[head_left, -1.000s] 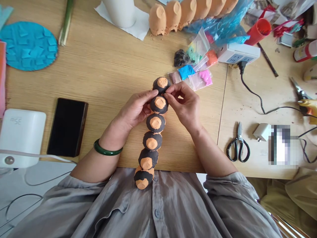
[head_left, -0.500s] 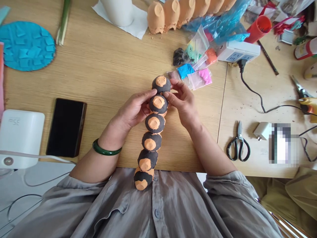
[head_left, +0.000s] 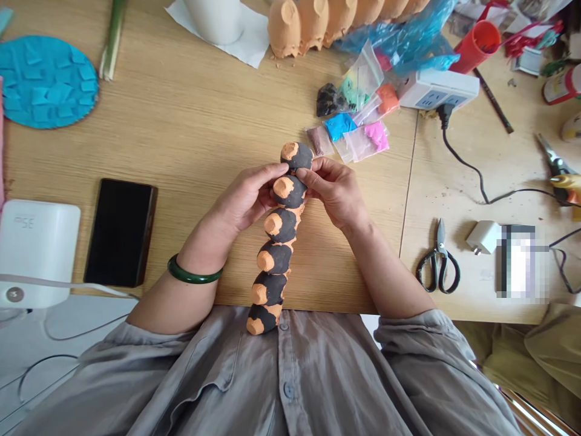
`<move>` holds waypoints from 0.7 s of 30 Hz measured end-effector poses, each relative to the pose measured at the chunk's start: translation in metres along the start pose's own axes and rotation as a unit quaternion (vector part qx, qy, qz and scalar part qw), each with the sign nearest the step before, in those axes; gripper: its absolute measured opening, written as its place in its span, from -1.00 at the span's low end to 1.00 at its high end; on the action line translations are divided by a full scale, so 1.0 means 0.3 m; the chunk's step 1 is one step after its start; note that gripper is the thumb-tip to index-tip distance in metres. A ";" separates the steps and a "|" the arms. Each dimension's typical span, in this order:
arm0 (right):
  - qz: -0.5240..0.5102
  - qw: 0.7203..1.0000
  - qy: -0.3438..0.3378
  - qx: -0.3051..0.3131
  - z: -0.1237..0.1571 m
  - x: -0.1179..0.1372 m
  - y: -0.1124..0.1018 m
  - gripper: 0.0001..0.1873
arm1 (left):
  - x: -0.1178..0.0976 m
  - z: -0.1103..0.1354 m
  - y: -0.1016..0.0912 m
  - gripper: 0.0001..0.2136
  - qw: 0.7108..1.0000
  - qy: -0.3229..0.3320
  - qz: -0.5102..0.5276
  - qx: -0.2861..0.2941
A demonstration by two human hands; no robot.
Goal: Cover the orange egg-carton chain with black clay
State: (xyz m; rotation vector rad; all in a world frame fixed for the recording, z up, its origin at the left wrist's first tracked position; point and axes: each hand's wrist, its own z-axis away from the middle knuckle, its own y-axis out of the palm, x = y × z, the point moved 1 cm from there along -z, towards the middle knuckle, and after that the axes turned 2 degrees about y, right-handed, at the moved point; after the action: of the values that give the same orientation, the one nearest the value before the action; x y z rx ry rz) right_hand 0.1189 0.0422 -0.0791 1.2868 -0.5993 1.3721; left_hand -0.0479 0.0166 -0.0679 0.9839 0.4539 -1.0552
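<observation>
A row of rounded bumps, like an egg-carton strip (head_left: 282, 225), is coated in orange with black bands round each bump. It runs from above the table edge down to my shirt front, its orange tips turned to the left. My left hand (head_left: 249, 195) grips its far end from the left, the thumb at the gap between the first two bumps. From the other side my right hand (head_left: 336, 191) pinches the same end, thumb on that gap and fingers behind. Some fingertips of both hands are hidden by the strip.
Small bags of coloured clay (head_left: 341, 126) lie beyond my hands, near a power strip (head_left: 438, 89) and a plain orange bumpy strip (head_left: 313, 24). Scissors (head_left: 439, 260) are at right. At left are a phone (head_left: 120, 233), a white power bank (head_left: 40, 248) and a blue oval (head_left: 49, 82).
The strip has rolled in my hands, so its orange tips now face left instead of up. Its near end has risen slightly. Both hands keep their grip at the far end.
</observation>
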 end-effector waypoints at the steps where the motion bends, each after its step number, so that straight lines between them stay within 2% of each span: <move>1: 0.005 1.000 -0.004 0.003 -0.002 0.000 -0.005 -0.40 | 0.004 -0.001 -0.002 -0.80 1.000 -0.004 0.005 0.002; 7: 0.061 0.998 -0.012 0.028 -0.015 0.003 -0.042 -0.41 | 0.006 0.000 0.000 -0.77 1.000 -0.013 -0.026 -0.005; 10: 0.077 0.996 -0.013 0.044 -0.019 0.007 -0.054 -0.42 | 0.007 0.000 0.001 -0.74 0.999 -0.007 -0.035 0.012; 21: 0.072 0.993 0.020 0.096 -0.013 0.011 -0.081 -0.51 | 0.015 -0.016 -0.023 -0.67 0.999 -0.011 -0.035 0.034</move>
State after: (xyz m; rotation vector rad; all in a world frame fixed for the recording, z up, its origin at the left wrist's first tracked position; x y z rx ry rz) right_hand 0.1404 0.0533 -0.0845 1.3869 -0.5521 1.6030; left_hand -0.0513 0.0173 -0.0767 1.0204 0.4388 -1.1495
